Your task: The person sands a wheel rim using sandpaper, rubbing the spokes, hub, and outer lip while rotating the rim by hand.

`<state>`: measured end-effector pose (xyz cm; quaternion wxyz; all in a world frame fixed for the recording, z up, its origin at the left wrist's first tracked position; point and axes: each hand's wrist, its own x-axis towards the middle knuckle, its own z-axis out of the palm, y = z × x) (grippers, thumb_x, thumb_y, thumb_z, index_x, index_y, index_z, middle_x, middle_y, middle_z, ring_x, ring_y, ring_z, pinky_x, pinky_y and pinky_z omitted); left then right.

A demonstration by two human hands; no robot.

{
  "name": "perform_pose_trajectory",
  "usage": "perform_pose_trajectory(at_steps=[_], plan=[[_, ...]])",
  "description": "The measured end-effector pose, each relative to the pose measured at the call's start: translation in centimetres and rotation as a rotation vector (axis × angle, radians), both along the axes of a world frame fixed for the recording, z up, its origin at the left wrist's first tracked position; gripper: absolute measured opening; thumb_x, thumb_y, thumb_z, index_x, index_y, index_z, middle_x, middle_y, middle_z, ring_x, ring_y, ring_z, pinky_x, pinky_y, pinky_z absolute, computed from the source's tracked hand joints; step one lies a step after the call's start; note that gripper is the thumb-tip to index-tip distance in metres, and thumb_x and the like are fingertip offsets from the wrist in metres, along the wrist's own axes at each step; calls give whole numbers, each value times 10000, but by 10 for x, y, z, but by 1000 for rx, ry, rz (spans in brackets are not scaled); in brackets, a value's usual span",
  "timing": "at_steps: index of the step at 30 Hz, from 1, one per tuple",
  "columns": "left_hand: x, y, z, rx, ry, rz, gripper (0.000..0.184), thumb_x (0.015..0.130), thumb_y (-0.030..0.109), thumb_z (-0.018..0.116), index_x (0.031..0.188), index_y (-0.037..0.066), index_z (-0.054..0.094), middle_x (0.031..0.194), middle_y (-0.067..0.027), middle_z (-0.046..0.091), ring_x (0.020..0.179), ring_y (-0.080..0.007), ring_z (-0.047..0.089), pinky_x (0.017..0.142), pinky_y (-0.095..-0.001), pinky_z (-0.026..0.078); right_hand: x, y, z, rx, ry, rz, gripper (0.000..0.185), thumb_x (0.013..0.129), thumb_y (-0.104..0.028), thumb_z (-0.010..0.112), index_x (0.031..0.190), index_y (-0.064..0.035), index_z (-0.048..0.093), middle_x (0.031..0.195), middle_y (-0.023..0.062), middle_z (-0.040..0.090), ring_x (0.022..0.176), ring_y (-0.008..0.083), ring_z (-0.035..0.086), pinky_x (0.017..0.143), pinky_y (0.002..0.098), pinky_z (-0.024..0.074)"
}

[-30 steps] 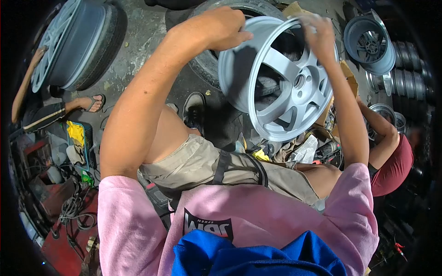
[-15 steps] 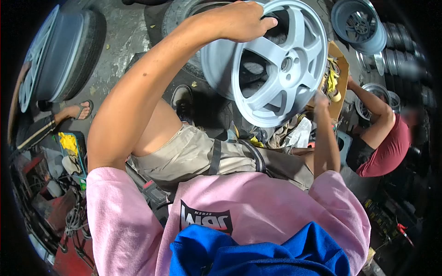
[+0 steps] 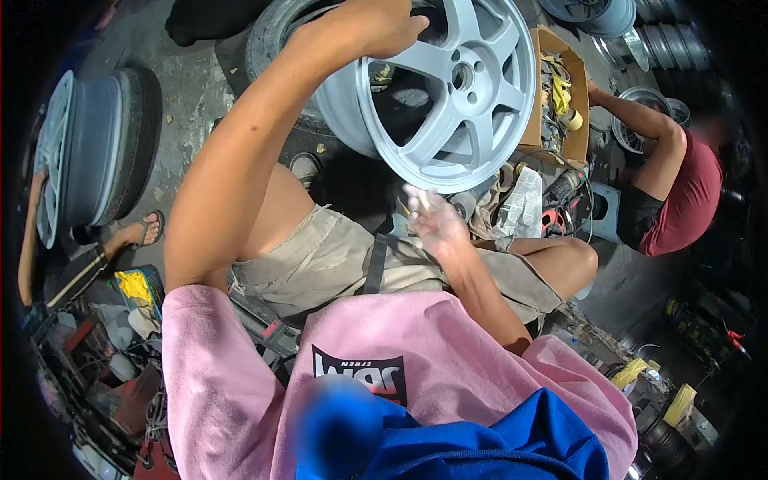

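Observation:
A pale grey spoked wheel rim [image 3: 472, 88] stands tilted in front of me, its face turned toward me. My left hand [image 3: 380, 28] grips its upper left edge, thumb extended over the spokes. Below the rim's lower edge is my right hand [image 3: 438, 224], palm up and fingers curled. Its whitish fingertips are blurred, and I cannot make out what they pinch. Behind the rim lies a tire [image 3: 268, 48], partly covered by my left arm.
A cardboard box [image 3: 580, 112] of supplies stands right of the rim, beside cloths and newspaper [image 3: 518, 200]. At right sits a person in a red shirt [image 3: 692, 196]. At left, another person's hand touches a larger wheel [image 3: 96, 152]. A basket [image 3: 138, 292] holds yellow cloth.
The rim and my left hand have shifted left and slightly up in view. My right hand has moved from the rim's right side to below its lower edge.

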<state>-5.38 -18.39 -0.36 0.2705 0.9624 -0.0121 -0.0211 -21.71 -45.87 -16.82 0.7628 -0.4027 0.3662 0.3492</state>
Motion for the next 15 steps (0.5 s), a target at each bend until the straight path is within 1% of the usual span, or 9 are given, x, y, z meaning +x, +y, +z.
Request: perform_pose_trajectory(at_steps=[2, 4, 5, 6, 8, 10, 12, 13, 15], plan=[[-7, 2, -1, 21, -19, -51, 431, 977, 308, 596, 1082, -104, 667, 1043, -357, 687, 1054, -508, 661, 933, -553, 511, 2, 35, 40, 56, -38, 67, 381, 1086, -324, 543, 1285, -9, 623, 1218, 98, 717, 874, 123, 644, 755, 269, 521], [-20, -2, 14, 172, 85, -89, 519, 1058, 415, 526, 1126, -73, 688, 839, -267, 714, 823, -408, 727, 805, -474, 560, 11, 47, 53, 101, -116, 124, 386, 1090, -324, 533, 1294, -9, 623, 1216, 97, 715, 880, 122, 634, 786, 271, 509], [-20, 4, -3, 162, -41, -113, 544, 1048, 431, 539, 1134, -87, 679, 804, -275, 706, 764, -418, 722, 760, -499, 563, 16, 52, 55, 139, -187, 187, 391, 1095, -324, 523, 1303, -9, 623, 1214, 96, 713, 886, 120, 624, 817, 273, 497], [-23, 9, -4, 170, -49, -113, 544, 1048, 431, 539, 1134, -87, 679, 804, -275, 706, 764, -418, 722, 760, -499, 563, 27, 48, 52, 199, -367, 222, 446, 1094, -361, 523, 1349, -5, 606, 1199, 88, 714, 894, 120, 621, 846, 280, 484], [-33, 14, -2, 111, 10, -106, 522, 1041, 423, 549, 1165, -67, 679, 815, -266, 717, 772, -415, 729, 757, -500, 563, 57, 28, 59, 75, -641, 245, 452, 1087, -375, 536, 1310, 4, 643, 1123, 84, 735, 877, 111, 625, 823, 276, 492], [-35, 19, 0, 98, -7, -116, 488, 1031, 401, 572, 1202, -43, 679, 826, -261, 725, 788, -409, 736, 763, -497, 562, 83, -3, 66, -550, -820, 332, 425, 1077, -363, 554, 1232, 4, 702, 1004, 73, 755, 823, 100, 634, 759, 282, 501], [-38, 24, 0, 96, 5, -14, 434, 1012, 361, 609, 1206, -18, 696, 851, -249, 735, 828, -391, 744, 790, -484, 561, 127, -62, 14, -996, -1098, 385, 408, 1065, -327, 568, 1176, 23, 745, 905, 89, 773, 790, 137, 678, 715, 298, 513], [-37, 26, -1, 97, -2, -8, 434, 1012, 361, 609, 1206, -18, 696, 851, -249, 735, 828, -391, 744, 790, -484, 561, 140, -82, -7, -1065, -1070, 302, 390, 1055, -322, 574, 1155, 13, 746, 895, 110, 775, 806, 139, 687, 738, 310, 517], [-37, 29, -5, 136, -135, 11, 383, 984, 321, 650, 1160, -11, 725, 862, -227, 744, 827, -389, 740, 792, -475, 565, 146, -100, -9, -1232, -963, 369, 345, 1029, -278, 587, 1108, 14, 754, 884, 166, 760, 790, 258, 716, 759, 355, 531]])
